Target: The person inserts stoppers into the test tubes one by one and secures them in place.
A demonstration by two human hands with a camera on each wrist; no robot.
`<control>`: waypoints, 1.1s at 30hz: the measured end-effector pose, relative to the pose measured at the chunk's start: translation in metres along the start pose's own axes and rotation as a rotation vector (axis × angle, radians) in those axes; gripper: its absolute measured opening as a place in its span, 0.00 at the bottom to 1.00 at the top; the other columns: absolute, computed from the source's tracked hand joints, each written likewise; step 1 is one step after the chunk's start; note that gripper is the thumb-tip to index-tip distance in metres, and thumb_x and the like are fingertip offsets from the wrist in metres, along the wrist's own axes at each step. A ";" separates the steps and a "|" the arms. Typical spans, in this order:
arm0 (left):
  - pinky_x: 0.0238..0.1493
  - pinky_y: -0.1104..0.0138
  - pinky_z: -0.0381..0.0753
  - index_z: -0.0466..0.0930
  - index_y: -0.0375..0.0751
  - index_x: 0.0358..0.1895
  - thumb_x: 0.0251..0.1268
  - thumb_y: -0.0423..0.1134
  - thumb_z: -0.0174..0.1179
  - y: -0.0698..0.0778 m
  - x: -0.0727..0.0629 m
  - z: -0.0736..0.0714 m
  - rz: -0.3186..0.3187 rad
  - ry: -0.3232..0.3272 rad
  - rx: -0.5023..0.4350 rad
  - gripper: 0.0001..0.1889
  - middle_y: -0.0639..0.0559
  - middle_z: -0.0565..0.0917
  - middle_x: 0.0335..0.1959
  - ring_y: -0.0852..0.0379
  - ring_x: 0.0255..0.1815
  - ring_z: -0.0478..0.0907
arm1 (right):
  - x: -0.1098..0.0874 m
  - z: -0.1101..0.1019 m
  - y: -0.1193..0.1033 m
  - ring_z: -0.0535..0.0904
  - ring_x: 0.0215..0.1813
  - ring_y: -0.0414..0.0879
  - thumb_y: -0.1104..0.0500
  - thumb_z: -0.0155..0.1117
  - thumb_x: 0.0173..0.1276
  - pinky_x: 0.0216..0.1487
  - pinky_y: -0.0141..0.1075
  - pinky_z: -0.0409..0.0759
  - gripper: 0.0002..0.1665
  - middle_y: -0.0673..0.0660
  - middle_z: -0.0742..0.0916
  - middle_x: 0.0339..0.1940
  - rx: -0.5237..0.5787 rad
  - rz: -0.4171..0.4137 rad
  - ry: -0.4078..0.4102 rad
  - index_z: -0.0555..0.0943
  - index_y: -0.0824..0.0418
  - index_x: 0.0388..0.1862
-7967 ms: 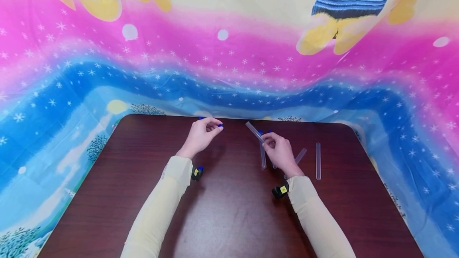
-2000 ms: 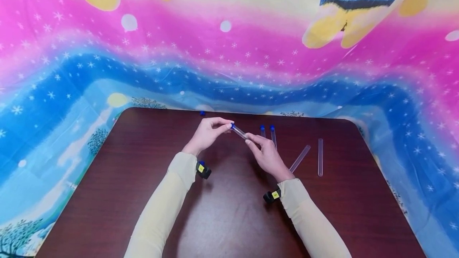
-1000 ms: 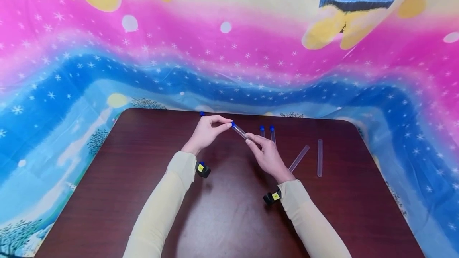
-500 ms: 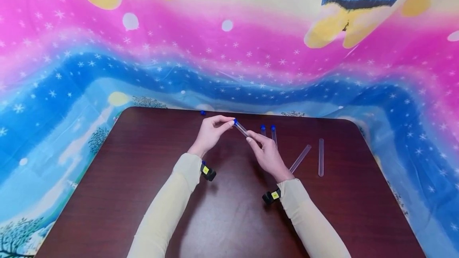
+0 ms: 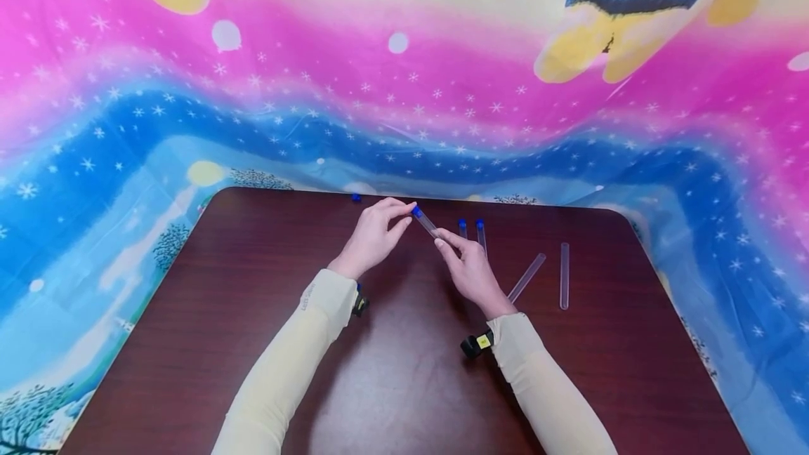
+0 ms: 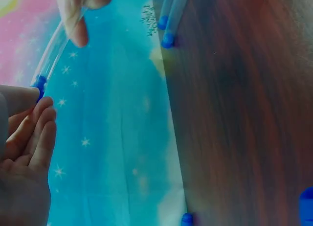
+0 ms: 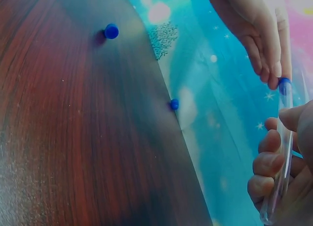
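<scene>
A clear test tube (image 5: 427,222) with a blue cap (image 5: 416,210) on its upper end is held tilted above the table. My right hand (image 5: 469,269) grips its lower part between thumb and curled fingers, as the right wrist view (image 7: 279,187) also shows. At the capped end is my left hand (image 5: 373,236), its fairly straight index fingertip touching the cap. The left thumb stands a little apart from the cap in the head view. In the left wrist view, the left fingertips (image 6: 45,106) lie right at the cap.
Two blue-capped tubes (image 5: 480,234) lie behind my right hand, partly hidden. Two uncapped tubes, one slanted (image 5: 527,276) and one straight (image 5: 564,276), lie to the right. Loose blue caps lie at the table's far edge (image 5: 357,197) and by my left wrist (image 7: 111,31).
Eight seconds ago the cap and the open tube were apart in separate hands; now the cap sits on the tube. Since half a second ago, the left thumb has moved off the cap.
</scene>
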State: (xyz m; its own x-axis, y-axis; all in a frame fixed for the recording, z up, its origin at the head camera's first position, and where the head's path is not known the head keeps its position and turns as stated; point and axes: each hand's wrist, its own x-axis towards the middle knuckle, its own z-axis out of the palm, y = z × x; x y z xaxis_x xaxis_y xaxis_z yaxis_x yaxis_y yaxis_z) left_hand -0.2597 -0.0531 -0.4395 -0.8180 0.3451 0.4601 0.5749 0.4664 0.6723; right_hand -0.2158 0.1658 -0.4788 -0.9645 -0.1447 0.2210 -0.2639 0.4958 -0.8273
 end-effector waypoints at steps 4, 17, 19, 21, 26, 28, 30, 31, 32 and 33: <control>0.56 0.63 0.79 0.82 0.39 0.63 0.72 0.32 0.64 -0.003 -0.001 0.006 0.000 0.025 -0.033 0.19 0.47 0.85 0.51 0.52 0.54 0.81 | 0.001 -0.001 0.000 0.68 0.26 0.50 0.50 0.58 0.80 0.30 0.43 0.72 0.22 0.54 0.81 0.28 -0.006 -0.003 0.007 0.82 0.55 0.66; 0.59 0.56 0.78 0.86 0.41 0.60 0.69 0.39 0.68 -0.009 0.004 0.001 -0.029 -0.053 -0.064 0.17 0.50 0.86 0.50 0.54 0.54 0.81 | -0.001 -0.001 0.005 0.67 0.23 0.50 0.46 0.58 0.79 0.26 0.42 0.70 0.21 0.56 0.79 0.26 -0.019 0.024 -0.006 0.82 0.50 0.66; 0.60 0.54 0.77 0.86 0.43 0.60 0.69 0.40 0.69 -0.009 0.005 -0.002 -0.055 -0.065 -0.077 0.18 0.50 0.86 0.51 0.54 0.54 0.81 | 0.000 -0.002 0.005 0.72 0.26 0.52 0.46 0.58 0.79 0.29 0.43 0.73 0.22 0.57 0.81 0.29 -0.012 0.025 -0.010 0.82 0.50 0.66; 0.60 0.53 0.77 0.84 0.43 0.62 0.69 0.42 0.69 -0.010 0.006 -0.005 -0.070 -0.067 -0.092 0.21 0.50 0.86 0.53 0.53 0.54 0.81 | 0.001 -0.005 0.005 0.76 0.31 0.55 0.46 0.57 0.80 0.33 0.45 0.75 0.22 0.59 0.84 0.34 -0.003 0.025 -0.007 0.81 0.50 0.67; 0.60 0.57 0.77 0.79 0.42 0.67 0.68 0.44 0.69 -0.013 0.006 -0.012 -0.088 -0.061 -0.102 0.26 0.48 0.84 0.55 0.50 0.54 0.81 | 0.000 -0.013 0.009 0.81 0.35 0.55 0.50 0.55 0.82 0.35 0.43 0.78 0.20 0.61 0.87 0.42 0.005 0.050 0.031 0.80 0.51 0.67; 0.61 0.57 0.76 0.79 0.42 0.67 0.69 0.44 0.69 -0.015 0.005 -0.015 -0.093 -0.066 -0.095 0.25 0.48 0.84 0.55 0.50 0.55 0.81 | 0.001 -0.017 0.013 0.81 0.28 0.55 0.51 0.55 0.82 0.32 0.43 0.79 0.19 0.59 0.87 0.41 0.003 0.057 0.043 0.80 0.51 0.67; 0.61 0.56 0.76 0.80 0.42 0.66 0.68 0.43 0.69 -0.017 0.002 -0.018 -0.095 -0.068 -0.094 0.24 0.49 0.84 0.55 0.48 0.55 0.81 | 0.001 -0.020 0.015 0.81 0.25 0.56 0.51 0.56 0.81 0.32 0.42 0.79 0.19 0.56 0.88 0.39 -0.001 0.054 0.050 0.81 0.51 0.66; 0.61 0.55 0.76 0.80 0.42 0.66 0.68 0.43 0.69 -0.018 0.001 -0.019 -0.098 -0.067 -0.096 0.24 0.49 0.84 0.55 0.48 0.55 0.81 | 0.002 -0.022 0.016 0.82 0.26 0.57 0.52 0.57 0.81 0.33 0.43 0.80 0.19 0.55 0.88 0.38 -0.006 0.048 0.053 0.81 0.52 0.66; 0.61 0.54 0.76 0.81 0.43 0.65 0.68 0.42 0.69 -0.019 0.000 -0.021 -0.102 -0.066 -0.099 0.24 0.49 0.84 0.55 0.47 0.55 0.81 | 0.002 -0.024 0.017 0.83 0.27 0.57 0.52 0.57 0.81 0.34 0.43 0.80 0.19 0.55 0.89 0.38 -0.009 0.042 0.056 0.81 0.53 0.66; 0.61 0.53 0.76 0.81 0.43 0.65 0.68 0.43 0.69 -0.020 -0.001 -0.022 -0.107 -0.064 -0.099 0.24 0.50 0.85 0.54 0.47 0.55 0.81 | 0.003 -0.025 0.018 0.84 0.31 0.57 0.52 0.57 0.81 0.38 0.44 0.80 0.20 0.54 0.89 0.37 -0.016 0.035 0.059 0.80 0.54 0.66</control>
State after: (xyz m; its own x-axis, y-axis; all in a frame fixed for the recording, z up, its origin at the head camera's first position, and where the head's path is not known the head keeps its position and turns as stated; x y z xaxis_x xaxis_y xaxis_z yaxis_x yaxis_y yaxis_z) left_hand -0.2706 -0.0808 -0.4406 -0.8700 0.3500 0.3471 0.4772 0.4216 0.7710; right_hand -0.2237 0.1961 -0.4800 -0.9720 -0.0761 0.2223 -0.2293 0.5136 -0.8268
